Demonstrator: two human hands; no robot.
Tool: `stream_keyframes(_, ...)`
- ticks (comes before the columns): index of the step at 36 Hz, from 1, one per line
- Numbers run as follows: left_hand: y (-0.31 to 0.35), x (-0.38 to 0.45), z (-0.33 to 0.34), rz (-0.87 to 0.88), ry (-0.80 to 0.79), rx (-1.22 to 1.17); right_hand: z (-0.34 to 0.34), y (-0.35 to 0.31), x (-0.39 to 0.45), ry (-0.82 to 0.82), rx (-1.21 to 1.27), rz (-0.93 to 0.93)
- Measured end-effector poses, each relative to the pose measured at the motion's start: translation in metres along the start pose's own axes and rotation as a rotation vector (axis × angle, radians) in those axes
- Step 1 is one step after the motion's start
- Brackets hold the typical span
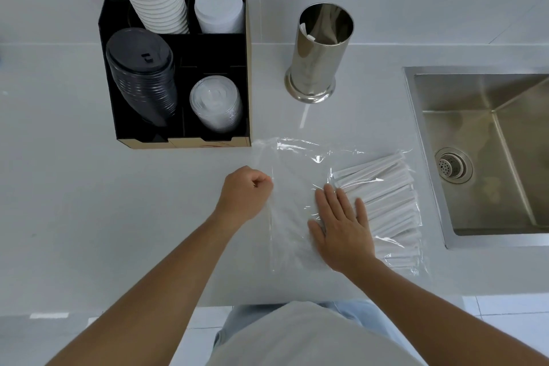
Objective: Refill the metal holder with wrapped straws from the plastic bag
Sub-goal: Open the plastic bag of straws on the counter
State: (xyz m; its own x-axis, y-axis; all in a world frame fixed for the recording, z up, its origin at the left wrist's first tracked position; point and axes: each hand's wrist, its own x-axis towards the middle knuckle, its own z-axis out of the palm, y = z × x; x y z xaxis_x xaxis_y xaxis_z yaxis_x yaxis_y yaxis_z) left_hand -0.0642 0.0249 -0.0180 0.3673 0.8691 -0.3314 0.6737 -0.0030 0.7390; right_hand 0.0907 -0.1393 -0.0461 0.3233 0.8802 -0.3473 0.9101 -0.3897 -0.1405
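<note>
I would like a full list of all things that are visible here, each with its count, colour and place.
metal holder: one, silver, back of counter, nearly empty
plastic bag: one, clear, flat on counter
wrapped straws: many, white, in the bag's right end
loose straw: one, white, before the holder
organiser: one, black, back left, holding cups and lids
sink: one, steel, right
left hand: closed on the bag's left edge
right hand: flat, open, on the bag

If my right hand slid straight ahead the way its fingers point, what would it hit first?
Probably the wrapped straws inside the plastic bag: the right hand lies flat on it, fingertips already at the nearest ends.
</note>
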Motion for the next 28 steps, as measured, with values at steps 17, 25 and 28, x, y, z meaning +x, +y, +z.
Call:
stream_keyframes(17,-0.023,-0.005,-0.025,-0.043,-0.038,-0.155,-0.004,0.000,0.000,-0.037,0.012,0.003)
stream_keyframes(25,-0.022,-0.040,-0.016,-0.111,0.023,-0.276,-0.012,0.005,0.001,-0.070,0.031,-0.038)
stream_keyframes(28,-0.027,-0.058,-0.011,-0.212,0.045,-0.345,-0.019,0.015,0.003,-0.094,0.058,-0.091)
